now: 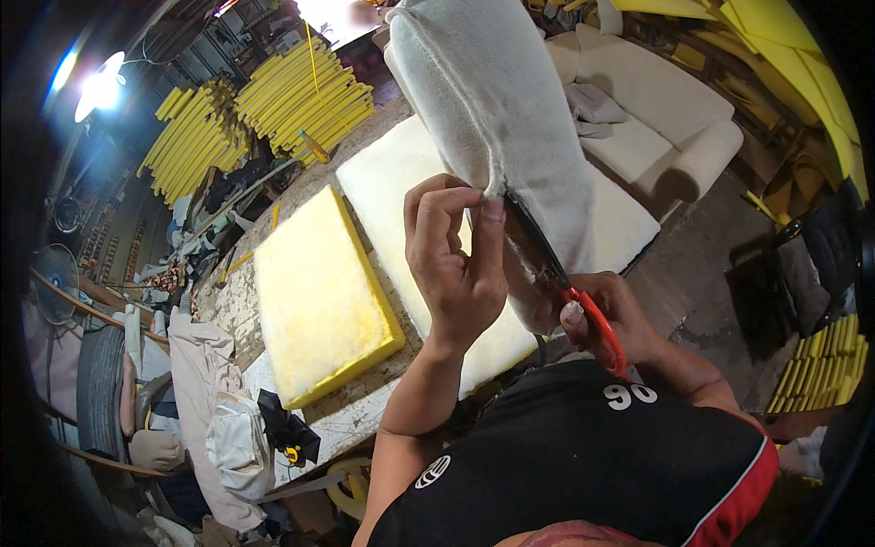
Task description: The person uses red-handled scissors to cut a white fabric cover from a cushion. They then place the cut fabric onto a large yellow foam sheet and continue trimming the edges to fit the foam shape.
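Note:
A long grey-white fabric cushion [497, 87] stands upright in front of me, with a raised seam running down its face. My left hand [456, 251] is closed in a pinch on that seam near its lower corner. Black-bladed scissors [595, 319] with red handles are in my right hand [615, 314]; their blades lie along the seam, reaching up beside my left fingertips. Behind are a white padded slab [378, 182] and a yellow foam block [314, 292] topped with white wadding, both on a worn table [228, 301].
Stacks of yellow foam [296, 87] stand at the back left, with more [816, 365] at the right. A cream sofa [656, 91] is behind on the right. Draped cloth [196, 383], a black bundle [283, 424] and a fan [56, 283] are at the left.

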`<control>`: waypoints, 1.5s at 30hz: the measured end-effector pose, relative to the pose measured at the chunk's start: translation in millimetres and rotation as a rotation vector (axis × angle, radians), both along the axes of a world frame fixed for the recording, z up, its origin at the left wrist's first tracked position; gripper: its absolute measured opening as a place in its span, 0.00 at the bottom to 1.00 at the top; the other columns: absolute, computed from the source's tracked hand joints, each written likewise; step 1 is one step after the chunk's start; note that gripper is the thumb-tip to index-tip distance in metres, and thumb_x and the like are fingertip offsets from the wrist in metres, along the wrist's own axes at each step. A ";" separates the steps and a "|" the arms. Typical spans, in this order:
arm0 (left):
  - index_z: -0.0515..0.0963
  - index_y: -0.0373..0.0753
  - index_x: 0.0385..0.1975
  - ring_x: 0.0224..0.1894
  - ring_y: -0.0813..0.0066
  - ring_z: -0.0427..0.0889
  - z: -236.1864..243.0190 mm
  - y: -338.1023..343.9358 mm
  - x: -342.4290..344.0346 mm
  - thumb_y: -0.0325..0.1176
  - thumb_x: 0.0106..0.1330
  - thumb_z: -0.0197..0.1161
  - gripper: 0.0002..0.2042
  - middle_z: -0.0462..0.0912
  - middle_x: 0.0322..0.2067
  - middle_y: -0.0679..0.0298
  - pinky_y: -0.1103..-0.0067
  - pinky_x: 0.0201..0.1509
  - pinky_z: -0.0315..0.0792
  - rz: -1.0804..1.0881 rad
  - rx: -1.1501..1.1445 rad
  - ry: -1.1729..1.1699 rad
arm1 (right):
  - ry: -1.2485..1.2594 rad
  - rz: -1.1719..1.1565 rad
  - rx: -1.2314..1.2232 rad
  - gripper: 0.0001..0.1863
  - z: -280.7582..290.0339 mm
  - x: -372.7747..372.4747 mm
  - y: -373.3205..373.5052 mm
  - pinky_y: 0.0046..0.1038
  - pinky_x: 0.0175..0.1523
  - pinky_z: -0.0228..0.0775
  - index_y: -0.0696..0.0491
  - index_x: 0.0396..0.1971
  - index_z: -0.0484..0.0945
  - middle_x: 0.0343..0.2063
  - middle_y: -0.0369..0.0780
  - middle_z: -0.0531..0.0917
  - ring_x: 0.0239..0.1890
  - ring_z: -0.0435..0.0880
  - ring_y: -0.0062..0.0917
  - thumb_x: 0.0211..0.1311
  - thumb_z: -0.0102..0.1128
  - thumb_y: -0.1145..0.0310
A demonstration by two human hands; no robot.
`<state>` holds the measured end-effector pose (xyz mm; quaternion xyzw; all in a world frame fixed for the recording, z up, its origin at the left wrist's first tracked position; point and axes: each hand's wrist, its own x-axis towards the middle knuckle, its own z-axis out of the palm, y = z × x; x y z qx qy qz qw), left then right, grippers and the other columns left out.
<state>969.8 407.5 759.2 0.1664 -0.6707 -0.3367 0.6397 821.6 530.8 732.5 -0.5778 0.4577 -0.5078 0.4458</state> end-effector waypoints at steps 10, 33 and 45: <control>0.71 0.30 0.38 0.43 0.75 0.71 -2.6 3.2 -9.7 0.18 0.65 0.58 0.05 0.69 0.44 0.55 0.84 0.44 0.69 0.088 -0.065 -0.026 | -0.072 0.041 0.110 0.21 -0.9 -6.9 4.1 0.22 0.23 0.60 0.59 0.28 0.78 0.17 0.31 0.74 0.20 0.70 0.13 0.67 0.63 0.54; 0.73 0.30 0.38 0.45 0.66 0.74 -5.2 4.2 -30.4 0.19 0.63 0.61 0.06 0.72 0.42 0.53 0.76 0.48 0.71 0.164 -0.108 0.075 | -0.123 0.096 0.051 0.19 2.2 -14.4 0.9 0.23 0.28 0.63 0.62 0.32 0.79 0.21 0.31 0.75 0.26 0.69 0.11 0.69 0.61 0.58; 0.73 0.30 0.37 0.42 0.64 0.75 -7.7 -1.6 -35.7 0.19 0.61 0.61 0.07 0.74 0.41 0.51 0.74 0.47 0.71 0.288 -0.277 -0.049 | -0.097 0.051 -0.011 0.18 -2.6 -16.2 -1.4 0.23 0.29 0.62 0.62 0.32 0.78 0.21 0.30 0.75 0.26 0.68 0.11 0.69 0.62 0.59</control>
